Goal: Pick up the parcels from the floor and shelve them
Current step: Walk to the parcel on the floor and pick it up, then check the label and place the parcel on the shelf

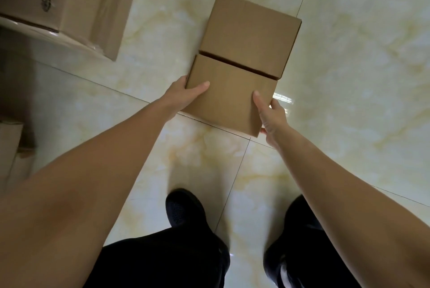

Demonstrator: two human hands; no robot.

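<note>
Left hand (186, 94) and right hand (271, 117) grip the near end of a cardboard box (242, 61), thumbs on top, fingers at its sides. The box's long axis runs away from the person, tilted slightly right; its flap seam crosses it. Beyond the left hand lies a larger carton (69, 1).

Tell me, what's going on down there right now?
Left hand and right hand both gripping the small cardboard box, flaps unsealed. Larger carton off left, clear of it.
</note>
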